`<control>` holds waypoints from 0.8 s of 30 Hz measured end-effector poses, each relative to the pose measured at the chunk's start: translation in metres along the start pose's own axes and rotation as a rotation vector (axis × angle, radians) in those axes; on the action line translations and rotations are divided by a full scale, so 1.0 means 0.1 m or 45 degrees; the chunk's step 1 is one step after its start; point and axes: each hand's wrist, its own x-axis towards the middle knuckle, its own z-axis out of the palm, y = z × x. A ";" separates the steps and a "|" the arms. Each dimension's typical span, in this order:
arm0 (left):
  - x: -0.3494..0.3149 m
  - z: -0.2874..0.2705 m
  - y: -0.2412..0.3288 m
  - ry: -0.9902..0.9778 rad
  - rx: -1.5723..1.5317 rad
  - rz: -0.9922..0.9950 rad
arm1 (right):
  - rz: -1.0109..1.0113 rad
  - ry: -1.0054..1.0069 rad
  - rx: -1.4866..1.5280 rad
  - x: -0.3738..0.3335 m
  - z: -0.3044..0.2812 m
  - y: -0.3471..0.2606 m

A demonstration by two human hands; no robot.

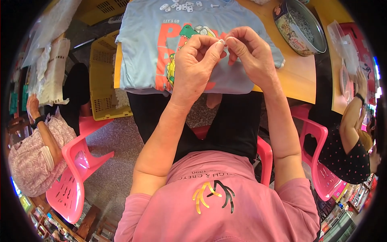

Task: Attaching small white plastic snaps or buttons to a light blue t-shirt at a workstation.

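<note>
Over a blue printed T-shirt (139,60) spread on the table, my two hands meet at the fingertips. Thumb and forefinger of my left hand (197,60) are closed in a pinch on a small white plastic piece (221,41). Facing it, my right hand (252,54) pinches at the same piece, its thumb and forefinger pressed together. The fingers cover most of the piece, so its full shape is hidden. At the shirt's far end lies a scatter of similar small white plastic pieces (185,7), several with holes.
A round tin (288,34) of small greyish bits stands at the right of the yellow table (296,78). Left of the table is a yellow plastic crate (98,76). People sit on pink chairs (74,181) at both sides, their hands on other work.
</note>
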 end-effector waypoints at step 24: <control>0.00 -0.01 -0.01 -0.001 0.026 0.038 | 0.068 -0.006 0.028 0.00 0.00 0.01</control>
